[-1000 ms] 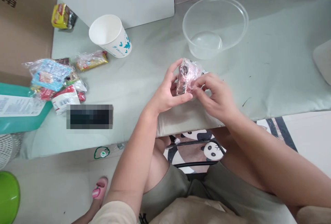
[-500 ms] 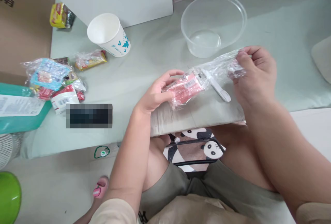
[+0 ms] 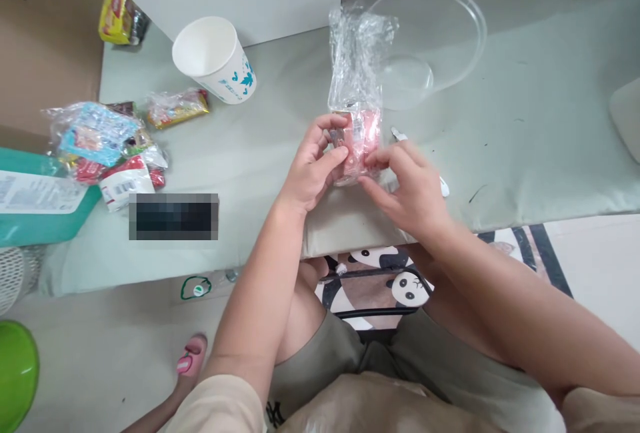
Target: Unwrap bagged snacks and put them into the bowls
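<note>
So since half a second ago the right hand (image 3: 407,183) swung back left, and the clear wrapper (image 3: 357,56) now points up-frame, overlapping the plastic bowl (image 3: 481,29). Pink pack (image 3: 371,127) is mid-frame, left hand (image 3: 313,169) gripping its left side. Right fingers sit close together at its lower right; can't tell if they're pinching.

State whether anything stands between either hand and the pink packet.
Only the clear wrapper around the pink packet. The left hand holds it, the right hand touches its lower end; nothing else visible intervenes.
</note>
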Demonstrator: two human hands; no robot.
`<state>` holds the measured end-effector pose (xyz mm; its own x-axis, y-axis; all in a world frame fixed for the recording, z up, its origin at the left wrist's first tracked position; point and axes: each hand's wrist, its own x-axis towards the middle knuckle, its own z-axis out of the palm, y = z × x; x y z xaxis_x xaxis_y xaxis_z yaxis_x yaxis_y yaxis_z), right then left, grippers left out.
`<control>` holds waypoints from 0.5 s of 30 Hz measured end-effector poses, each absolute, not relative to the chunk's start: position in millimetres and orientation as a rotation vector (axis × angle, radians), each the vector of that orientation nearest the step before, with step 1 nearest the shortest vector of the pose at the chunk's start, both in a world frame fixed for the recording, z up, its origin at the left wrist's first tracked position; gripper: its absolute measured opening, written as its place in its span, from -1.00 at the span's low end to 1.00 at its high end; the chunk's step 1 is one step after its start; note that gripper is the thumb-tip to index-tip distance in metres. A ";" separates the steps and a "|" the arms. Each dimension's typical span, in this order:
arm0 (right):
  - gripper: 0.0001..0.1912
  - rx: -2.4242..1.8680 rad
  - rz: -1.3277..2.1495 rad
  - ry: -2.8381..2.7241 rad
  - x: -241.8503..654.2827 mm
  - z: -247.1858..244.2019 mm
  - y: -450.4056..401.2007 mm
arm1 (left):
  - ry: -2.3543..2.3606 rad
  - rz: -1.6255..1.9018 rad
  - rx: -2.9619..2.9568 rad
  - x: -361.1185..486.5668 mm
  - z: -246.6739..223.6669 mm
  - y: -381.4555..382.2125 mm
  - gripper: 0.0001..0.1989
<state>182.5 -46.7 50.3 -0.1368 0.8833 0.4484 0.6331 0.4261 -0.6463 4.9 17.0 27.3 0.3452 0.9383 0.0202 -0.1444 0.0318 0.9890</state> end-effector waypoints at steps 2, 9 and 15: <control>-0.91 -1.305 0.401 -1.889 181.9 48.0 -44.8 | 0.856 1.036 1.254 4.7 25.8 17.3 -0.64; -0.86 -1.212 0.237 -1.980 183.9 51.1 -47.0 | 0.999 1.097 1.115 -4.3 19.3 28.6 -0.66; -0.76 -1.018 0.453 -2.320 179.9 50.9 -51.0 | 1.080 1.095 1.257 -12.1 28.2 25.0 -0.70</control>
